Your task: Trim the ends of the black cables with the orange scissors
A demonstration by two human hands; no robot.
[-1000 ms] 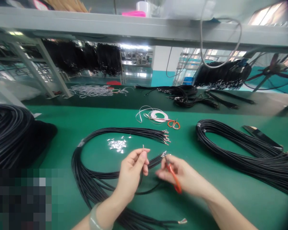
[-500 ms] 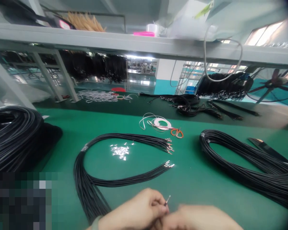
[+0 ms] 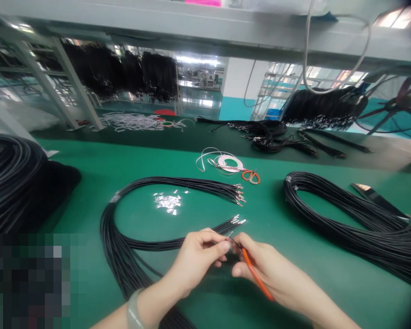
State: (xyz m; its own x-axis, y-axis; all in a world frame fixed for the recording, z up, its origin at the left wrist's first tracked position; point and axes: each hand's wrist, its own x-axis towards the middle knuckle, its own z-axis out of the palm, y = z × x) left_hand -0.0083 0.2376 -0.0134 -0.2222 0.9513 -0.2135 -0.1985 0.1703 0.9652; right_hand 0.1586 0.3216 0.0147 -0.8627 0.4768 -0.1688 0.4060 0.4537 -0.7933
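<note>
reaching in from seven o'clock, the left hand (image 3: 199, 257) pinches a thin pale-tipped cable (image 3: 230, 234) between closed thumb and forefinger, its tip jutting toward one o'clock; the right hand (image 3: 264, 259), angled from five, curls around a slim orange-handled cutting tool (image 3: 255, 275), its dark end beside that tip.

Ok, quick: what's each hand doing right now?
Left hand: closed, pinching a cable end.
Right hand: closed, holding an orange tool.
</note>
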